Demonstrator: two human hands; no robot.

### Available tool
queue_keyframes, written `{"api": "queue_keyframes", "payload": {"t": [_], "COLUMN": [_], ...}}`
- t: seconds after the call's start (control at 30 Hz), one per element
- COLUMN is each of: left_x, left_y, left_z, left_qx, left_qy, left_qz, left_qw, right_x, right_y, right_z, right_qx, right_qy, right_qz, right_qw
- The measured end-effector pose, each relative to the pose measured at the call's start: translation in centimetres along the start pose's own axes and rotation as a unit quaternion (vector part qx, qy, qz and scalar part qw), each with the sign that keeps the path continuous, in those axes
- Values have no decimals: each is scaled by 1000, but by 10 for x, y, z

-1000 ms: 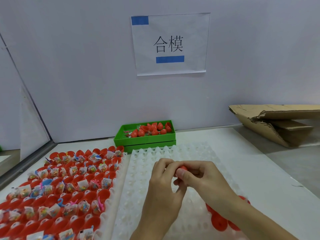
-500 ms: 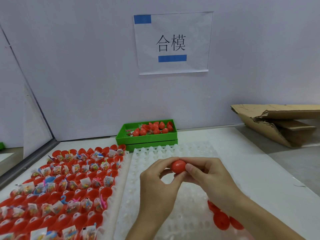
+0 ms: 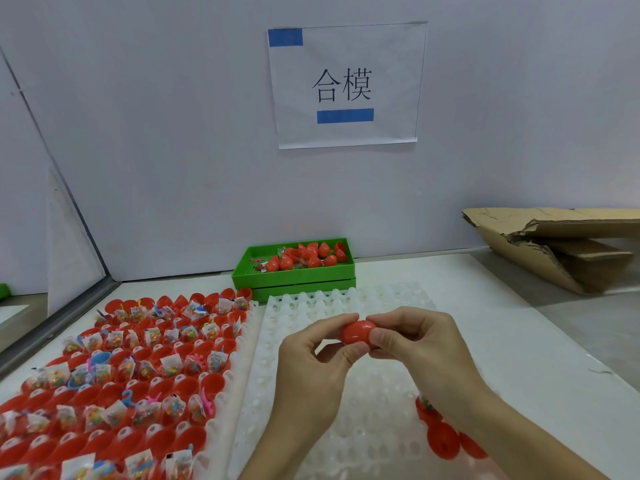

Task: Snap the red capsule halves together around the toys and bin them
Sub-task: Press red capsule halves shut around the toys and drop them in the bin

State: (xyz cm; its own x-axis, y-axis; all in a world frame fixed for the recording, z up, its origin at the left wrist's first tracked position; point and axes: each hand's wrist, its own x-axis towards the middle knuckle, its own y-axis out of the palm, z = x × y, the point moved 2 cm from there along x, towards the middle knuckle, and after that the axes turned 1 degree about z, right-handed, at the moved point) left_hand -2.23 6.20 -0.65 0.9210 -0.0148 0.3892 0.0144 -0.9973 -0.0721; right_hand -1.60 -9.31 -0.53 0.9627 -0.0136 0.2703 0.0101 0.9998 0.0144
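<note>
- Your left hand (image 3: 313,362) and right hand (image 3: 420,344) meet at centre frame, both grasping one red capsule (image 3: 358,332) between them.
- Left hand: thumb and forefinger curl round the capsule's left side, pinching it. Right hand: thumb and fingertips clamp its right side.
- The capsule looks closed; you can't tell from this view whether the seam is fully seated.
- It's held in the air over the white empty tray (image 3: 349,403), which fills the lower centre of the frame.
- Lower left of the frame: a second tray of open red halves (image 3: 145,386), most with a small bagged toy (image 3: 175,365) sitting in the cup. Some cups near the bottom edge hold nothing visible.
- That tray sits just beside the white empty tray, edges touching or nearly so.
- Lower right, under your right forearm: a few loose red halves (image 3: 443,441) lying on the white tray; one shows a toy inside.
- Green bin (image 3: 294,277) sits at centre frame against the wall, behind both trays. It holds a cluster of closed red capsules (image 3: 308,256) toward its right side, plus some stray bits at left.
- The bin appears to sit stacked on a second green one.
- Paper sign (image 3: 346,84) is taped to the wall, upper centre, with blue tape strips.
- Flattened cardboard (image 3: 554,244) lies at the right edge, well apart from the work.
</note>
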Motion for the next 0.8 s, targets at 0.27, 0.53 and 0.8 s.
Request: {"api": "queue_keyframes", "payload": {"t": [0.27,0.53,0.8], "left_x": [0,-2,-2], "left_y": [-1,0,0], "left_z": [-2,-6,-5], "left_qx": [3,13,6], "left_qy": [-4,-12,-16], "left_qz": [-15,-18,-22], "left_qw": [1000,1000,1000], "right_x": [-1,-3,-6], "right_y": [1,4,6], "right_z": [4,7,6], "right_qx": [-5,-20,-41], "right_qy": [-16,-30,-42], "right_qz": [-1,0,-10], "right_qw": [1000,999,998]}}
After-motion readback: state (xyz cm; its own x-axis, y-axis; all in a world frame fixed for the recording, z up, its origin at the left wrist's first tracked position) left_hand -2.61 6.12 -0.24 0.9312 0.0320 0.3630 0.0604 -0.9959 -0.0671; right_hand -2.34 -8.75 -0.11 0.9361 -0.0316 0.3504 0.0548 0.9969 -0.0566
